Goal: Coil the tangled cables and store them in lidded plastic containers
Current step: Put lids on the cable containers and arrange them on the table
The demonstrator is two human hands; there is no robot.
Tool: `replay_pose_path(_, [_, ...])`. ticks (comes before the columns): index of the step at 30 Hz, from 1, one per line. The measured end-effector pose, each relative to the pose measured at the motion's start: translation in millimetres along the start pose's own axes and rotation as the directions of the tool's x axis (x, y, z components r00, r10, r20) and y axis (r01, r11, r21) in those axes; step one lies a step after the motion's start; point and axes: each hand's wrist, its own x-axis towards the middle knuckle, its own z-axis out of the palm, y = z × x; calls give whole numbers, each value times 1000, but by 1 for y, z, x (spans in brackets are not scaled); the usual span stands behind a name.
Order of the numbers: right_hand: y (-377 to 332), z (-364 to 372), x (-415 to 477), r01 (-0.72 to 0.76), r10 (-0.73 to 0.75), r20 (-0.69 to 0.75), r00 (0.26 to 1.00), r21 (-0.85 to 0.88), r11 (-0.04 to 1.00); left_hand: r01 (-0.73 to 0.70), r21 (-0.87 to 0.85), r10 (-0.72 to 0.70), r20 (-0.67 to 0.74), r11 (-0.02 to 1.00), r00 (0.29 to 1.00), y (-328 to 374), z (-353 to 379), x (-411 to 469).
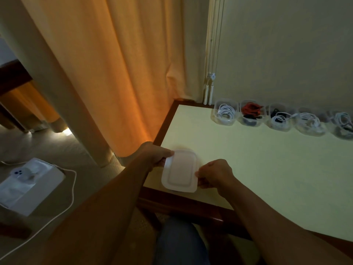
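A white plastic lid (180, 171) lies flat over the near left corner of the pale table (248, 159). My left hand (156, 154) grips its far left end, thumb on top. My right hand (214, 174) pinches its right edge. Whether a container sits under the lid is hidden. Along the wall at the back stand several clear plastic containers without lids: one with a coiled white cable (225, 111), one with red and black cables (251, 112), and others with white and dark cables (279, 119).
An orange curtain (114, 73) hangs close to the table's left edge. On the floor at the left sits a white box (28, 185) with a white cord (72, 188) trailing from it. My knee (179, 243) is under the table's front edge.
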Motion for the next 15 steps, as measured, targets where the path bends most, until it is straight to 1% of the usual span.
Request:
replay_pose_path(1, [1,1,-1,14,-14,-11,1000,4,1000,-14,14,15,-22,1000,1000,-3,-2,-5])
replay_pose_path(3, [3,5,-1,38,-38,-38,999,6,999,-16,-23,15,-38,1000,999,-8,-6,-24])
replay_pose_path(5, [5,11,-3,32,-31,-48,998,15,999,12,-92,-12,1,996,1000,-16,-14,-41])
replay_pose_path(7, [5,20,-5,30,-29,-51,998,24,999,35,-110,-31,36,993,999,-23,-24,-59])
replay_pose_path(9, [5,30,-7,46,-45,-48,998,21,999,36,-70,-36,-3,997,999,-28,-32,-65])
replay_pose_path(12, [4,45,-12,48,-46,-46,998,44,998,20,35,-17,-89,999,996,-34,-43,-61])
replay_pose_path(15, [2,52,-16,8,-4,-36,999,111,994,8,41,-3,-125,999,992,-39,-48,-56])
